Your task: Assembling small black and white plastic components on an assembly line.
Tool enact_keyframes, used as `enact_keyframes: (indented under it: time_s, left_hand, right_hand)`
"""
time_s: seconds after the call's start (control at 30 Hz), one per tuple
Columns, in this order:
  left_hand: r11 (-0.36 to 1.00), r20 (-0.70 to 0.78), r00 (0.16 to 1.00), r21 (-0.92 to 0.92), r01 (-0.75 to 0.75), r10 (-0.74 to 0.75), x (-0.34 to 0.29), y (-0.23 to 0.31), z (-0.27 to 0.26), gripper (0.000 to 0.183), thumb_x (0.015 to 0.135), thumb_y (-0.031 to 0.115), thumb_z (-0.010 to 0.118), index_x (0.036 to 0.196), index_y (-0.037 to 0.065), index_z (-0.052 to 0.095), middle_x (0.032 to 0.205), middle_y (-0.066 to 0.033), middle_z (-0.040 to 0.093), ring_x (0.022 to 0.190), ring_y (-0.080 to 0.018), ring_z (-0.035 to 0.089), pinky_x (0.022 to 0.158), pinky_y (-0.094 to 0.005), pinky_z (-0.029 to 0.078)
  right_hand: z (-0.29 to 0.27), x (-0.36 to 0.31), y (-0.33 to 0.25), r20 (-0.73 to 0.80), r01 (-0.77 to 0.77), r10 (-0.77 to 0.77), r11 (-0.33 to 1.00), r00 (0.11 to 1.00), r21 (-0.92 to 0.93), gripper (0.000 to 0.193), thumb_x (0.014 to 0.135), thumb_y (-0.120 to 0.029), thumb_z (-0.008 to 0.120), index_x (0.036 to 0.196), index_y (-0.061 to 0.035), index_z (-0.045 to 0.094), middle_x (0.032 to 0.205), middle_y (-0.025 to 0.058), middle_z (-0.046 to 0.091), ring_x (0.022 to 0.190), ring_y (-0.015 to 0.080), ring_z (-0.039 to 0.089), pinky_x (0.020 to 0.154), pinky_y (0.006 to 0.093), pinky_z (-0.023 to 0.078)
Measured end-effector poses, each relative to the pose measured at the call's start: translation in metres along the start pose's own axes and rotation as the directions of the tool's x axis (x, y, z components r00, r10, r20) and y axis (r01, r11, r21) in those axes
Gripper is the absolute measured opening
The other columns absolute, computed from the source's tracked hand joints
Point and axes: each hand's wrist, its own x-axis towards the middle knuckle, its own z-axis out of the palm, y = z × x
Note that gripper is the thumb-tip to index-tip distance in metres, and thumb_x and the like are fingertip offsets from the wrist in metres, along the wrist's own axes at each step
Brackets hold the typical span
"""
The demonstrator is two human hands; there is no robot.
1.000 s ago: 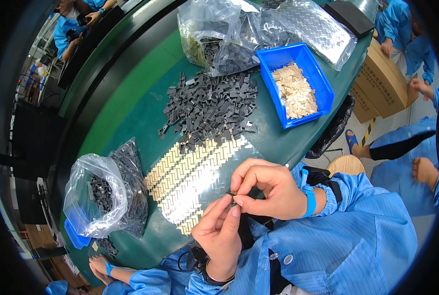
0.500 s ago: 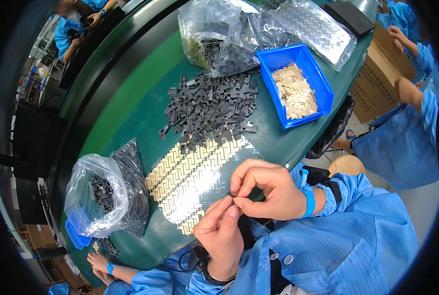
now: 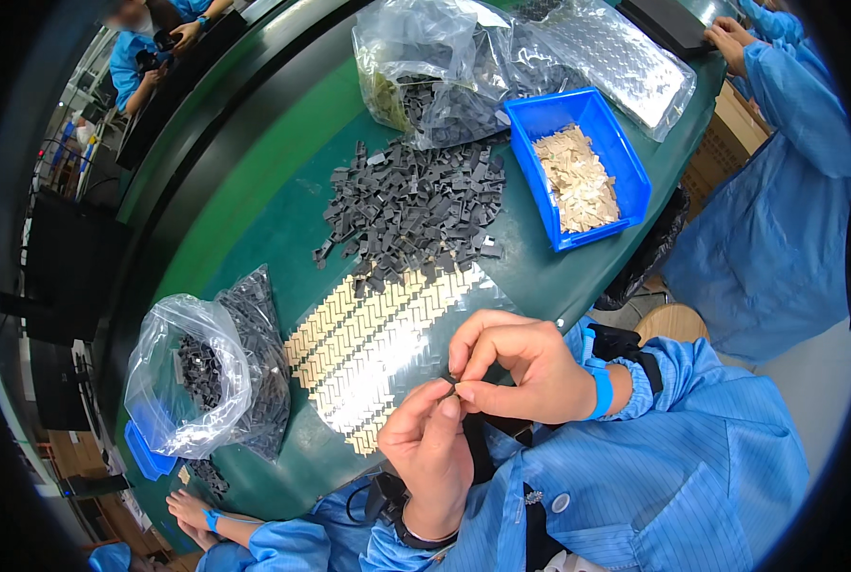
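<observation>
A small dark plastic piece [image 3: 451, 383] is pinched between my two hands, mostly covered by the fingertips. My left hand [image 3: 432, 453] grips it from below between thumb and index finger. From the right, my right hand [image 3: 521, 370] holds the same piece with thumb and bent fingers. Just left of my hands lies a clear sheet [image 3: 344, 405] bearing slanted rows of small cream-coloured pieces [image 3: 373, 324]. Past the sheet spreads a heap of loose dark grey plastic pieces [image 3: 411, 200], some of which overlap its far edge.
A blue bin [image 3: 638, 205] of beige pieces [image 3: 576, 176] stands far right. Clear bags [image 3: 192, 381] of dark pieces sit left, and another bag [image 3: 425, 71] lies behind the heap. A co-worker's hand [image 3: 192, 510] rests at lower left; another person [image 3: 778, 191] stands at right.
My hands stay almost in place, still pinching the dark piece. The person at right has moved toward the table's far corner, hands now near the black box there.
</observation>
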Motion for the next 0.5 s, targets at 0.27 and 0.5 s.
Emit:
enact_keyframes:
  time_s: [0.27, 0.5]
  left_hand:
    - [0.998, 0.001, 0.999, 0.036, -0.044, 0.044, 0.001, -0.004, -0.003, 0.016, 0.08, -0.008, 0.057, 0.096, -0.005, 0.06, 0.089, -0.0146, 0.062, 0.076, -0.0177, 0.061, 0.071, -0.0284, 0.051]
    - [0.999, 0.015, 1.0, 0.034, 0.007, -0.007, 0.004, 0.006, 0.004, 0.024, 0.079, -0.01, 0.058, 0.102, -0.005, 0.058, 0.092, -0.0179, 0.062, 0.079, -0.0209, 0.063, 0.073, -0.0315, 0.053]
  right_hand:
    - [0.0, -0.001, 0.003, 0.018, -0.009, 0.008, 0.999, 1.0, 0.032, 0.007, 0.075, 0.002, 0.065, 0.073, 0.0007, 0.059, 0.092, 0.0111, 0.056, 0.083, 0.0158, 0.055, 0.073, 0.0273, 0.045]
    - [-0.003, 0.0, 0.001, 0.001, -0.014, 0.014, 0.999, 1.0, 0.035, 0.01, 0.073, -0.003, 0.067, 0.074, -0.0017, 0.057, 0.086, 0.0076, 0.057, 0.082, 0.0166, 0.056, 0.072, 0.028, 0.045]
